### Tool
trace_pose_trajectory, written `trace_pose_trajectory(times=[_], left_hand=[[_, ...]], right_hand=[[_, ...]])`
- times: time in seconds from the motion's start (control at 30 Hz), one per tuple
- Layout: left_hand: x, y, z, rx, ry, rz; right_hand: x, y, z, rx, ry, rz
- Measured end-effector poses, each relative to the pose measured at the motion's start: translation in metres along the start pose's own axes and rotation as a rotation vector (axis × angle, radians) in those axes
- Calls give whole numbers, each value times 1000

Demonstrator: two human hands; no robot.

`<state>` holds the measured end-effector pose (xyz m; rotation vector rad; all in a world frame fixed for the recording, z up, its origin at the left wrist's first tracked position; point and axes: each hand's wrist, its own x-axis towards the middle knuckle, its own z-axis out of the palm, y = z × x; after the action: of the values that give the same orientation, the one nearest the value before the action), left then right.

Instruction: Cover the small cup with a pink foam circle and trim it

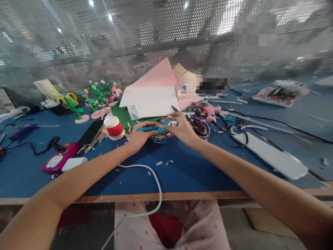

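Observation:
My left hand and my right hand meet over the middle of the blue table. Both pinch a teal foam strip that runs between them. The fingers of each hand are closed on the strip. Under the hands lies a heap of coloured foam scraps. A red and white cup stands just left of my left hand.
White and pink sheets are stacked behind the hands. Finished foam flowers stand at the back left. A phone, wooden sticks, a magenta device, a pink glue gun, black cables and a white foam slab lie around.

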<state>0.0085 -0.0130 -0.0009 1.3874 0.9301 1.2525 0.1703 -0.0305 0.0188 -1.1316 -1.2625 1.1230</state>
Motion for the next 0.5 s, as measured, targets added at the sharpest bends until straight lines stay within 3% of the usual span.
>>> trace_pose_trajectory(times=[0.13,0.33,0.5], left_hand=[[1,-2,0,-35,15,9],[4,-4,0,-143,47,6],[5,-5,0,-197,69,-19]], right_hand=[[0,-4,1,-9,-5,45],[0,-9,2,105,-70,232],[3,-6,-1,141,-31,203]])
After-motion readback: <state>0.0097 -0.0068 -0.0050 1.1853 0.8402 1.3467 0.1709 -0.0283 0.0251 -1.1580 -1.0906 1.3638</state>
